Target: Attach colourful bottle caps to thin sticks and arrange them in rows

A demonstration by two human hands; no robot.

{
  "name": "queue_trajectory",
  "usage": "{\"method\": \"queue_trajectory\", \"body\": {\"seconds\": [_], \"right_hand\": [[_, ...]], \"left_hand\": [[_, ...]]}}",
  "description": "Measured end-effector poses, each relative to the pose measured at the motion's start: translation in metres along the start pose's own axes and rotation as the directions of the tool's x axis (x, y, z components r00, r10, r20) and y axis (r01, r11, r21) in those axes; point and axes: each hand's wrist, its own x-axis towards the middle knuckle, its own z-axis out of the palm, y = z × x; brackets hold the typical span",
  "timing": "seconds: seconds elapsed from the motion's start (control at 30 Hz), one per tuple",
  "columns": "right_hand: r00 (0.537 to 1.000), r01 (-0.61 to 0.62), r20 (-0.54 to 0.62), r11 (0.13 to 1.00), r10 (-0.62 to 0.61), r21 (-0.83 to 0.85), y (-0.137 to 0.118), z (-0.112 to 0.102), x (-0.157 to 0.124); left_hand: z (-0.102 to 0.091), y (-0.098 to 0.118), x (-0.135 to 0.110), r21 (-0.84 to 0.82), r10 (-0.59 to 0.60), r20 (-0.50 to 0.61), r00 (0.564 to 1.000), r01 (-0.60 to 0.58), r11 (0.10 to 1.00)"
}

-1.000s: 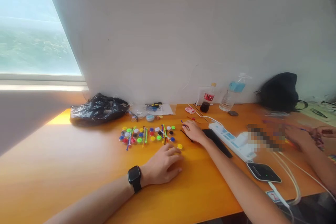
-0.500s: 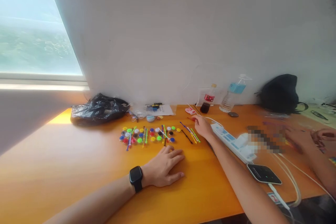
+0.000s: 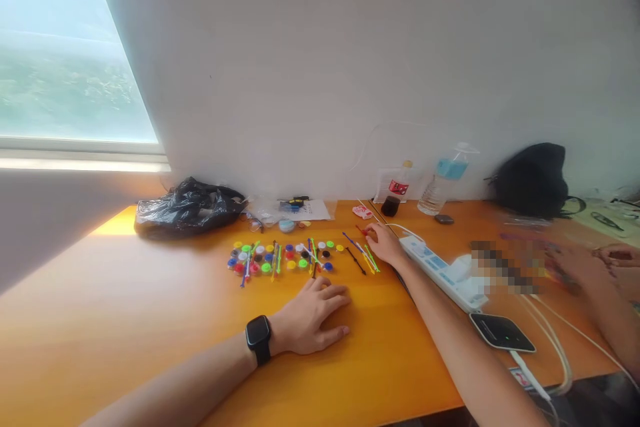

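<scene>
My left hand (image 3: 313,317), with a black watch on its wrist, lies on the wooden table with fingers spread and nothing in them. My right hand (image 3: 383,242) reaches farther forward, its fingertips pinching a small red arrow-shaped stick (image 3: 361,231), partly hidden by the fingers. Just left of and below that hand lie loose arrow sticks, among them a black one (image 3: 356,260) and a green one (image 3: 372,257). Beyond my left hand, round coloured pieces (image 3: 265,268) sit in clusters, with more arrow sticks (image 3: 277,260) lying across or between them.
A white power strip (image 3: 435,270) and a cabled device (image 3: 503,331) flank my right forearm. Behind stand a cola bottle (image 3: 398,188) and a water bottle (image 3: 433,195). A black plastic bag (image 3: 190,210) lies at the back left. Another person's hands (image 3: 583,260) are at the right.
My right hand has shifted slightly down over the table with the red stick, whose tip now points more to the upper left. The left hand stays almost where it was.
</scene>
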Motion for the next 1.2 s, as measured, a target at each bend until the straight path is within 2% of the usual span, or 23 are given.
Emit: {"method": "queue_trajectory", "body": {"seconds": [0.07,0.2,0.33,0.43,0.5,0.53,0.6,0.67,0.7,0.77,0.8,0.87,0.93,1.03,1.1,1.2], "right_hand": [[0.998,0.052,-0.028,0.997,-0.05,0.049,0.0,0.005,-0.001],[0.995,0.091,0.021,0.987,-0.094,0.133,0.0,0.012,-0.002],[0.998,0.046,-0.051,0.981,-0.037,0.188,-0.007,0.004,0.001],[0.986,0.01,-0.157,0.938,0.047,0.345,-0.017,-0.007,0.003],[0.976,-0.019,-0.173,0.834,0.136,0.551,-0.026,-0.013,0.004],[0.973,-0.037,-0.147,0.744,0.18,0.667,-0.032,-0.016,0.003],[0.98,-0.087,-0.018,0.507,0.198,0.858,-0.047,-0.019,-0.001],[0.986,-0.168,0.16,0.28,0.054,0.945,-0.065,-0.02,-0.01],[0.973,-0.214,0.228,0.21,-0.041,0.954,-0.075,-0.018,-0.015],[0.937,-0.278,0.3,0.133,-0.182,0.951,-0.094,-0.013,-0.026],[0.91,-0.305,0.329,0.129,-0.251,0.944,-0.103,-0.01,-0.032],[0.858,-0.35,0.378,0.142,-0.347,0.926,-0.117,-0.004,-0.04],[0.824,-0.381,0.411,0.155,-0.389,0.911,-0.125,-0.002,-0.046],[0.831,-0.351,0.396,0.183,-0.391,0.918,-0.128,-0.007,-0.048],[0.849,-0.27,0.351,0.248,-0.395,0.931,-0.127,-0.013,-0.047],[0.856,-0.163,0.318,0.37,-0.408,0.915,-0.127,-0.014,-0.045]], "left_hand": [[0.0,0.0,0.0,-0.005,0.004,-0.006,1.0,-0.004,1.0],[-0.001,0.001,0.0,-0.01,0.01,-0.023,1.0,-0.01,1.0],[0.001,0.0,0.001,-0.028,0.014,-0.039,0.999,-0.015,0.999],[0.004,-0.002,0.001,-0.061,0.009,-0.079,0.997,-0.014,0.998],[0.007,-0.004,0.001,-0.078,-0.026,-0.151,0.988,0.014,0.997],[0.008,-0.006,0.001,-0.086,-0.059,-0.203,0.977,0.043,0.995],[0.011,-0.011,0.001,-0.118,-0.151,-0.32,0.935,0.119,0.986],[0.014,-0.017,0.003,-0.181,-0.25,-0.435,0.865,0.188,0.965],[0.015,-0.021,0.004,-0.22,-0.292,-0.478,0.829,0.209,0.953],[0.017,-0.027,0.006,-0.289,-0.345,-0.53,0.775,0.218,0.932],[0.018,-0.029,0.006,-0.31,-0.352,-0.54,0.764,0.208,0.928],[0.018,-0.031,0.007,-0.322,-0.335,-0.541,0.771,0.178,0.93],[0.016,-0.03,0.007,-0.31,-0.31,-0.547,0.778,0.156,0.938],[0.011,-0.025,0.007,-0.294,-0.305,-0.56,0.771,0.16,0.942],[0.009,-0.023,0.008,-0.3,-0.325,-0.568,0.756,0.177,0.937],[0.01,-0.025,0.009,-0.345,-0.388,-0.586,0.711,0.213,0.914]]}}
